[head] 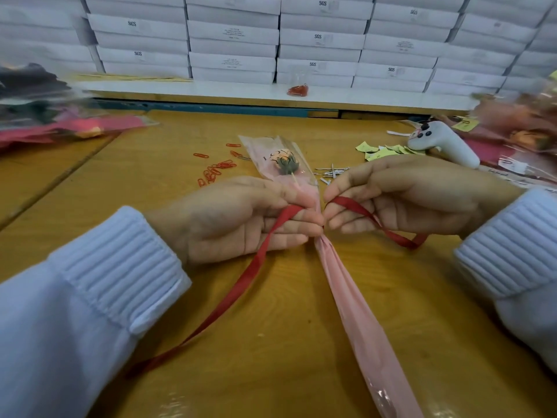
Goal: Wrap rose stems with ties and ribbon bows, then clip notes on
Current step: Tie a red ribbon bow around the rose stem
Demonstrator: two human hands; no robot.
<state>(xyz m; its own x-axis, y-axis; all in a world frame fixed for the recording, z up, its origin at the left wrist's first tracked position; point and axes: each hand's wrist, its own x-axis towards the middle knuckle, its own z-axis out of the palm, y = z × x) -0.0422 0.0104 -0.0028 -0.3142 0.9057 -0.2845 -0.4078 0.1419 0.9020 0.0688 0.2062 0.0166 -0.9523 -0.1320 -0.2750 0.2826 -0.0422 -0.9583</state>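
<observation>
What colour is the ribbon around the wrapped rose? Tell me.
The ribbon is red, seen best in the head view.

The left forearm, in a pale ribbed left sleeve [114, 285], comes in from the lower left corner; the right sleeve [509, 242] enters from the right edge; both arms meet at the middle over the desk [286, 342]; the left hand [256, 218] lies palm toward the camera, fingers curled round the pink-wrapped stem [349, 300], the red ribbon [241, 285] crossing its palm; the right hand [407, 200] faces it, thumb and forefinger pinching the ribbon's other run, the remaining fingers loosely bent beneath; the two hands' fingertips [313, 220] nearly touch.
</observation>
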